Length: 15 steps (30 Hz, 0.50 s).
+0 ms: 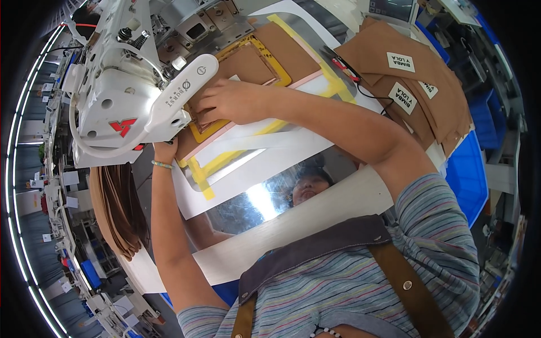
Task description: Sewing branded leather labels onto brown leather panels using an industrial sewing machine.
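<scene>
My right hand (228, 101) rests palm down on the brown piece (301, 53) within a yellow-edged template frame (276, 67), fingers bent and apart. My left hand (165, 149) is at the frame's lower left edge, beside the white sewing machine head (121, 98), its fingers mostly hidden underneath. The template lies on a transparent sheet with yellow tape (208, 174) over white paper (242, 195). The machine's white arm-shaped guard (186, 84) overhangs the work just left of my right hand.
Brown pieces with white labels (380, 50) are stacked at right, near a cutter-like tool (349, 70), black cord, screen (389, 8) and blue bins (468, 186). Dark brown strips (118, 208) hang at left. A shiny metal plate (253, 214) lies in front; workstations line the far left.
</scene>
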Each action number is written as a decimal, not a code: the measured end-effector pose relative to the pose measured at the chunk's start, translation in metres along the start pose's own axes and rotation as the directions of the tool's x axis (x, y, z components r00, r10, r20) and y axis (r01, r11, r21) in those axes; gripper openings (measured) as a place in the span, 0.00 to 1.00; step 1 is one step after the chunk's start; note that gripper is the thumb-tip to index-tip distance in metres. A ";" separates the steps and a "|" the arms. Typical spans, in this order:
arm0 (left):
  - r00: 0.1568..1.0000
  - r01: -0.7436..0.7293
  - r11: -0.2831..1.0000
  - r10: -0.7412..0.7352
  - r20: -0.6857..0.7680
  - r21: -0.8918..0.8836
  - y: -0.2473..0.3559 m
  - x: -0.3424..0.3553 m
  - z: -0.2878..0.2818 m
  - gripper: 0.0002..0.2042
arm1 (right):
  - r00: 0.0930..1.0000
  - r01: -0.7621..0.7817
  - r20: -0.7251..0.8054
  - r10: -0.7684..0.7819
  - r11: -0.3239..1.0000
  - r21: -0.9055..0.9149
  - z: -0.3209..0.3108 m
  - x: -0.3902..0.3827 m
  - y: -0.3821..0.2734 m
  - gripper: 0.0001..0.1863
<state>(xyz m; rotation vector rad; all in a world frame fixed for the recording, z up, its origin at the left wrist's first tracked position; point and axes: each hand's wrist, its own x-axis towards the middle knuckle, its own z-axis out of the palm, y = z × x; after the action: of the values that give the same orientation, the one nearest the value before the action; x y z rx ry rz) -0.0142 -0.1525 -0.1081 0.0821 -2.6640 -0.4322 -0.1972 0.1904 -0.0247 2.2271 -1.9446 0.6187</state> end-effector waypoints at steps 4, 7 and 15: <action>0.990 0.049 0.920 0.006 0.139 -0.389 0.106 0.056 0.006 0.20 | 0.998 -0.063 0.011 0.062 0.996 0.062 0.004 -0.018 0.011 0.19; 0.959 -0.186 0.982 0.185 0.215 -0.016 0.135 0.063 -0.015 0.18 | 0.999 -0.020 -0.043 0.020 1.000 0.003 0.004 -0.015 0.010 0.20; 0.971 -0.172 0.982 0.155 0.180 0.081 0.129 0.069 -0.014 0.18 | 0.997 -0.019 -0.076 0.025 0.997 0.078 0.010 -0.010 0.008 0.19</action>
<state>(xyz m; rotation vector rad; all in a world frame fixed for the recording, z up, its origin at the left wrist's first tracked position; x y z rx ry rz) -0.0694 -0.0425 -0.0274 -0.1527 -2.8337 -0.2683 -0.2039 0.1951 -0.0389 2.1933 -1.9416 0.7837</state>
